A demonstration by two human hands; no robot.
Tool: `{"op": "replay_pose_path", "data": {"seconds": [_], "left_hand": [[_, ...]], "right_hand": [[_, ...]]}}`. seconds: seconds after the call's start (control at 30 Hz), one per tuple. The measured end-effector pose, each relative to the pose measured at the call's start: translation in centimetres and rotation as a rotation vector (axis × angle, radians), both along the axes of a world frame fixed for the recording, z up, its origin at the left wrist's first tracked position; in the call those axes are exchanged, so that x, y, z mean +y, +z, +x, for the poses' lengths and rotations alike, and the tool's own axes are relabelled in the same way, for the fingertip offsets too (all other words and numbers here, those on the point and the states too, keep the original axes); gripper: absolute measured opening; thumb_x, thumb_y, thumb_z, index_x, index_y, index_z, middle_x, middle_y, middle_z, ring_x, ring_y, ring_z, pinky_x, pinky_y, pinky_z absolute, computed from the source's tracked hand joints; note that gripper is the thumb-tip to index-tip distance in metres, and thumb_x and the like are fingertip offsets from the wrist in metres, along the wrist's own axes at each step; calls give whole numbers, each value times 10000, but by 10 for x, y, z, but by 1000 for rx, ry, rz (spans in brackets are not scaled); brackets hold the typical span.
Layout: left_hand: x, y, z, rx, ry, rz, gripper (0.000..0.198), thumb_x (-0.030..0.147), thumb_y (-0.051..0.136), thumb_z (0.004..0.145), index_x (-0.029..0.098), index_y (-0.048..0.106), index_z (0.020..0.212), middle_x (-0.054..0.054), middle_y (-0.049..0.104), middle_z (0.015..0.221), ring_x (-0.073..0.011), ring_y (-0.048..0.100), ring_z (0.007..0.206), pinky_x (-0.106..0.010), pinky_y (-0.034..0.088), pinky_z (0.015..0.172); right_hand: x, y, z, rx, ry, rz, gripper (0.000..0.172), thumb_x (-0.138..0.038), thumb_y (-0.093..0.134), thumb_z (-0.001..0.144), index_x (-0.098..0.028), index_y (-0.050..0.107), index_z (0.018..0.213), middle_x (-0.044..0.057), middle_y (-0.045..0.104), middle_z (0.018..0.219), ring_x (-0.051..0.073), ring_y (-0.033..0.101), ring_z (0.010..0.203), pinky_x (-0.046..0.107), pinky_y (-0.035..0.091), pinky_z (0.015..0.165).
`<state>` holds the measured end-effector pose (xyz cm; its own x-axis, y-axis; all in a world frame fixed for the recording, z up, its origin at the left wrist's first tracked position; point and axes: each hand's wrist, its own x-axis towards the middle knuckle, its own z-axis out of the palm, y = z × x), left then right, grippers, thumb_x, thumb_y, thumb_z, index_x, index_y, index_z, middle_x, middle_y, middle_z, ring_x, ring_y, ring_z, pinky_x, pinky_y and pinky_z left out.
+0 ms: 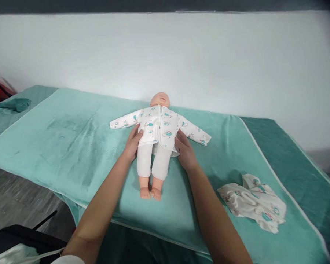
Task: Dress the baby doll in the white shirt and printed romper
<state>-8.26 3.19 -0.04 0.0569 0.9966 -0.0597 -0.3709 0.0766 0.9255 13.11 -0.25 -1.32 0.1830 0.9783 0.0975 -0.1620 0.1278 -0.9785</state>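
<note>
A baby doll [144, 161] lies on its back on a green-covered bed, head toward the wall and bare feet toward me. It wears a white printed baby jacket [151, 123] with sleeves spread to both sides, the front edges meeting along the middle. White cloth covers its legs down to the shins. My left hand [132, 144] is curled against the doll's side at the jacket's lower edge, thumb on top. On the opposite side, my right hand [185, 149] grips the doll's waist in the same way, fingers over the jacket. The undersides of both hands are hidden.
Crumpled white printed baby pants [254, 201] lie on the green bed cover [99, 154] to the right. A white wall [165, 55] runs behind the bed. The cover has a hole [13, 105] at far left, and a black chair [22, 236] stands at lower left.
</note>
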Motion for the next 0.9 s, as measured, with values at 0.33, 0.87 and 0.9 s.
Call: {"op": "replay_pose_path", "data": {"seconds": [0.33, 0.87, 0.9], "left_hand": [[-65, -22, -29, 296, 96, 188, 624, 125, 632, 767, 273, 591, 1371, -66, 608, 1483, -231, 665, 1198, -384, 565, 990], [-65, -27, -23, 816, 463, 315, 110, 232, 503, 980, 225, 613, 988, -95, 656, 1053, -278, 574, 1113, -464, 422, 1060], [-66, -26, -23, 826, 472, 309, 101, 219, 504, 977, 224, 605, 982, -98, 650, 1052, -283, 566, 1123, -469, 414, 1066]], "right_hand": [[-51, -25, 6, -181, -108, -83, 679, -463, 715, 796, -207, 534, 1399, 70, 771, 1014, 260, 719, 936, 487, 578, 930], [-76, -6, -28, -877, -462, -171, 322, -413, 474, 950, -231, 520, 688, 40, 658, 708, 178, 455, 660, 316, 300, 654], [-79, -6, -28, -887, -472, -175, 316, -395, 476, 947, -229, 523, 683, 43, 660, 710, 179, 459, 663, 316, 296, 653]]}}
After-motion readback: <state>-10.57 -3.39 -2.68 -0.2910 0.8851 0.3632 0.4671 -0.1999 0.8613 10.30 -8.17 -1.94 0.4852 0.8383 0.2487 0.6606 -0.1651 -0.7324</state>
